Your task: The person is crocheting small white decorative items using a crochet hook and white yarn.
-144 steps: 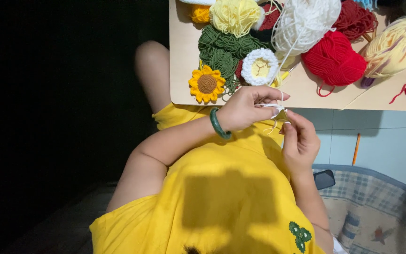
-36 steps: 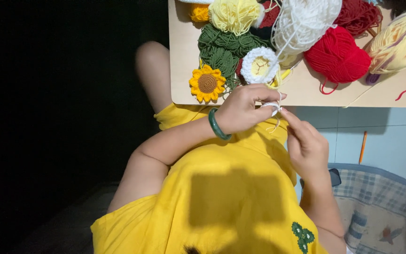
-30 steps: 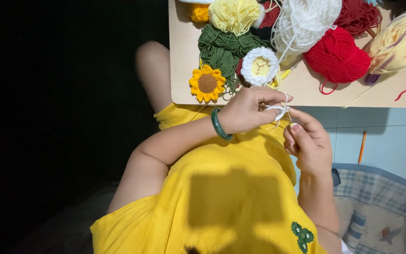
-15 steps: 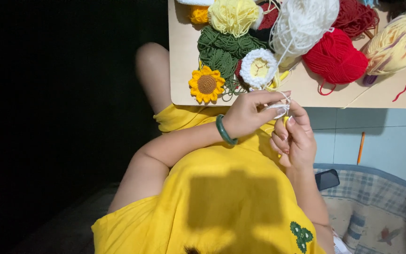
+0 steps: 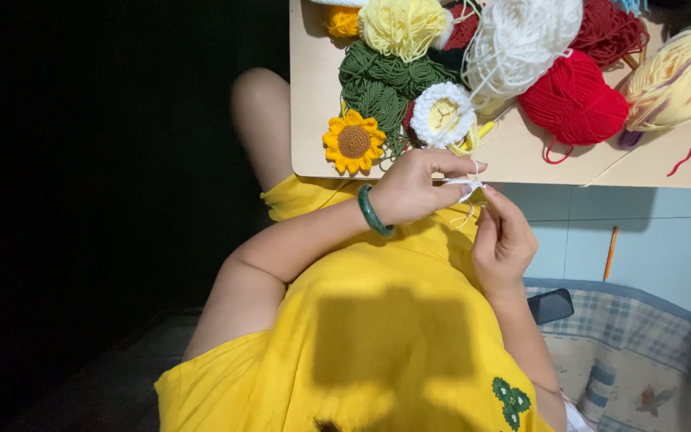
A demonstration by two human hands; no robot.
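Yarn and crochet flowers on the table [image 5: 521, 156]

Beside the red yarn ball [image 5: 573, 100]: green yarn [image 5: 381, 80], a sunflower [image 5: 353, 142], a white flower [image 5: 441, 114].

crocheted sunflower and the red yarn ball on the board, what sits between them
In the head view, a white crocheted flower with a yellow centre lies between the crocheted sunflower and the red yarn ball.

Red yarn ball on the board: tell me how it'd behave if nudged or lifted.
The red yarn ball looks round, so it would probably roll. Its wound strands suggest it is soft and light. A loose tail hangs from it, so it may unwind or drag.
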